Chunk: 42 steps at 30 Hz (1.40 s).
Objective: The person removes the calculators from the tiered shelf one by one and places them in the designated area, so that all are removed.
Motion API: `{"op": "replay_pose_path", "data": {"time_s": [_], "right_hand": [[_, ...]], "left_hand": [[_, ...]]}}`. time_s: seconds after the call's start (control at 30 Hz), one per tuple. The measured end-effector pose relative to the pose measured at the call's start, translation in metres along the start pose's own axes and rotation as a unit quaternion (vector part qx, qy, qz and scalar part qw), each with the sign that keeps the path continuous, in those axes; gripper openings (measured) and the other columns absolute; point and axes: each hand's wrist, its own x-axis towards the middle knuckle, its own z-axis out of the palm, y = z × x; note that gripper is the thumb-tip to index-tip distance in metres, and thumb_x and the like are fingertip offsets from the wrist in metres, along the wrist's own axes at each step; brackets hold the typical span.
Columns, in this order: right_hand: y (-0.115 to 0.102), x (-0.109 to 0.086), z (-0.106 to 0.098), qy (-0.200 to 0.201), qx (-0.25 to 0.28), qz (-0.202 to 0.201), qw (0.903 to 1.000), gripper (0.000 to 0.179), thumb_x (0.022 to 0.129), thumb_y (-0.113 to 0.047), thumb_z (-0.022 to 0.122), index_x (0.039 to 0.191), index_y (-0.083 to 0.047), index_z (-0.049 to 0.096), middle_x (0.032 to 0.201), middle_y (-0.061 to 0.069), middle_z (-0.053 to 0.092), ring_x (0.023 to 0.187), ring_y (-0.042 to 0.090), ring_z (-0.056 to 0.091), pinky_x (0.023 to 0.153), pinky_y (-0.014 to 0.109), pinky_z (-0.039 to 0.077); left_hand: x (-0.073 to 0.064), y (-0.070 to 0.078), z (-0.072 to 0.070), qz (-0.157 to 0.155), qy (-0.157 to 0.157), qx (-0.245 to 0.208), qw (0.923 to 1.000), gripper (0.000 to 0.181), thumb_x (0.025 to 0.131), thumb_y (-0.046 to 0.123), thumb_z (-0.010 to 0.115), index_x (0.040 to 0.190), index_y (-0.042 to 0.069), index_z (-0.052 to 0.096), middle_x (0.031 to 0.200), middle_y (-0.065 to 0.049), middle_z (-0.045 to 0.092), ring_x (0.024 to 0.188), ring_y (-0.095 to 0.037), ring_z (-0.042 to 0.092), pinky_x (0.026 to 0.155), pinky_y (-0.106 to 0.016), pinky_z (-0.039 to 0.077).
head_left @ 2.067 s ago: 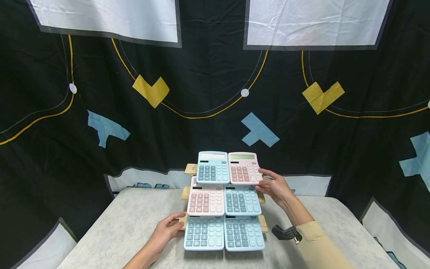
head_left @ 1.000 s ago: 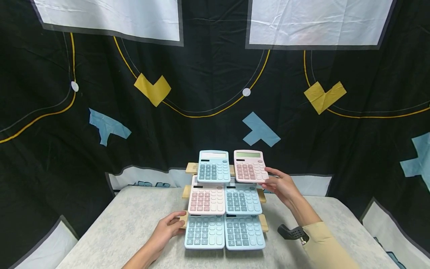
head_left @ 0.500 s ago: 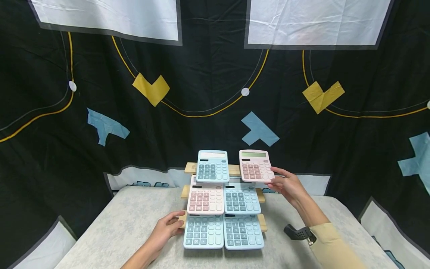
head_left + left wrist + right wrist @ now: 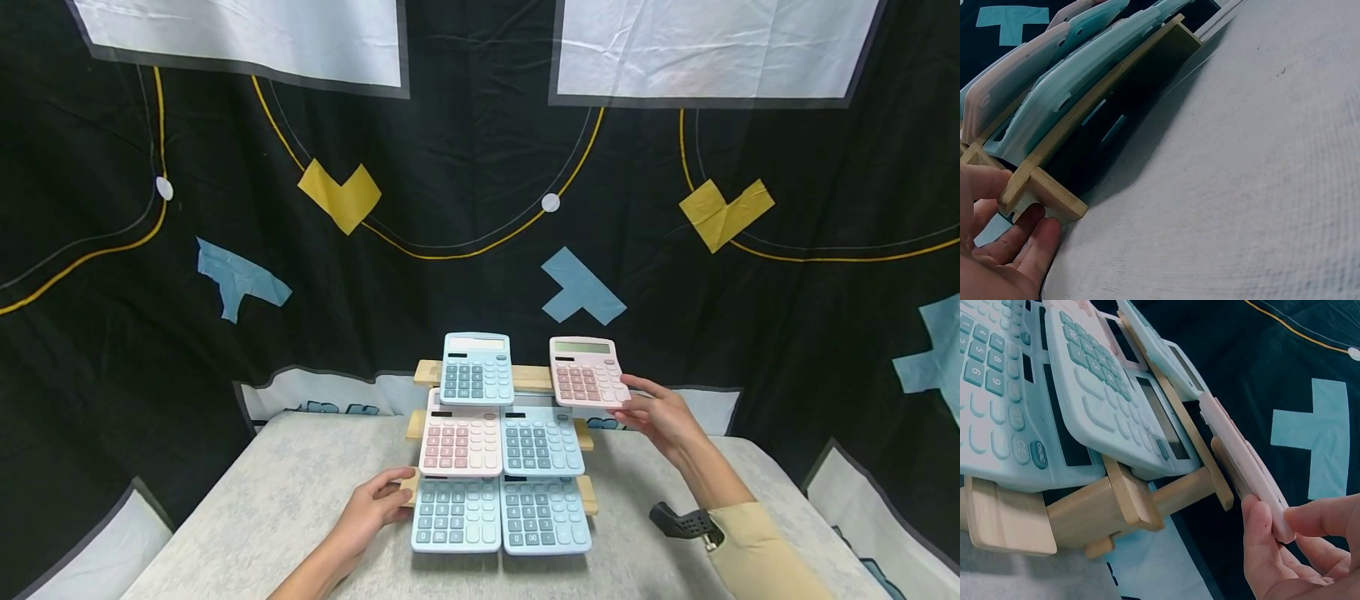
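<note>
At the top right of a three-tier wooden stand [image 4: 532, 379], my right hand [image 4: 663, 421] pinches a pink calculator [image 4: 588, 375] by its lower right edge. The right wrist view has the thumb and fingers on opposite faces of this pink calculator [image 4: 1244, 462]. My left hand [image 4: 367, 515] grips the left end of the lowest slat, fingers above and below the wood [image 4: 1050, 197]. A blue calculator [image 4: 476, 369] leans at the top left. On the middle tier are a pink calculator [image 4: 460, 442] and a blue one [image 4: 542, 442]; two blue calculators [image 4: 456, 517] fill the bottom tier.
The stand is on a grey table [image 4: 247, 500]. Behind it hangs a black curtain [image 4: 465, 292] with yellow and blue shapes. A black watch strap [image 4: 686, 523] hangs at the right sleeve [image 4: 765, 550].
My right hand has moved the top pink calculator rightward, away from the top blue one, baring part of the top slat between them. The left hand has stayed on the stand.
</note>
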Motion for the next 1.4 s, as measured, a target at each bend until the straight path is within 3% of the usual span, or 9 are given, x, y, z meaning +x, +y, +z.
{"op": "replay_pose_path", "data": {"time_s": [0.37, 0.87, 1.2, 1.4], "right_hand": [[-0.001, -0.005, -0.015, 0.008, 0.013, 0.008, 0.9998, 0.063, 0.098, 0.000, 0.053, 0.157, -0.006, 0.031, 0.123, 0.013, 0.059, 0.092, 0.018, 0.073, 0.083, 0.023, 0.061], [0.002, -0.014, -0.039, 0.019, 0.007, 0.014, 0.9997, 0.065, 0.099, 0.000, 0.053, 0.158, -0.005, 0.028, 0.121, 0.009, 0.058, 0.089, 0.014, 0.071, 0.082, 0.022, 0.061], [0.008, -0.019, -0.057, 0.024, 0.010, 0.029, 0.9992, 0.063, 0.101, -0.001, 0.048, 0.159, -0.005, 0.024, 0.147, 0.021, 0.037, 0.093, 0.014, 0.067, 0.086, 0.022, 0.060], [0.014, -0.022, -0.072, 0.024, 0.030, 0.034, 0.9987, 0.065, 0.100, 0.000, 0.051, 0.159, -0.004, 0.025, 0.125, 0.006, 0.055, 0.093, 0.014, 0.069, 0.085, 0.023, 0.061]], "left_hand": [[0.000, 0.000, 0.000, -0.005, 0.002, 0.001, 1.0000, 0.042, 0.098, 0.014, 0.062, 0.137, 0.000, 0.056, 0.111, -0.015, 0.061, 0.098, -0.019, 0.065, 0.089, -0.038, 0.061], [0.000, -0.001, 0.000, -0.005, -0.001, -0.002, 1.0000, 0.042, 0.098, 0.014, 0.062, 0.137, 0.000, 0.056, 0.109, -0.014, 0.061, 0.098, -0.020, 0.065, 0.088, -0.039, 0.062], [0.001, 0.000, 0.001, -0.010, 0.005, 0.000, 0.9999, 0.042, 0.098, 0.016, 0.063, 0.137, 0.001, 0.057, 0.112, -0.015, 0.061, 0.098, -0.020, 0.065, 0.087, -0.039, 0.062], [0.001, -0.002, 0.001, -0.009, 0.006, -0.001, 0.9999, 0.042, 0.098, 0.016, 0.063, 0.137, 0.002, 0.057, 0.113, -0.015, 0.061, 0.099, -0.020, 0.065, 0.087, -0.039, 0.062]]}}
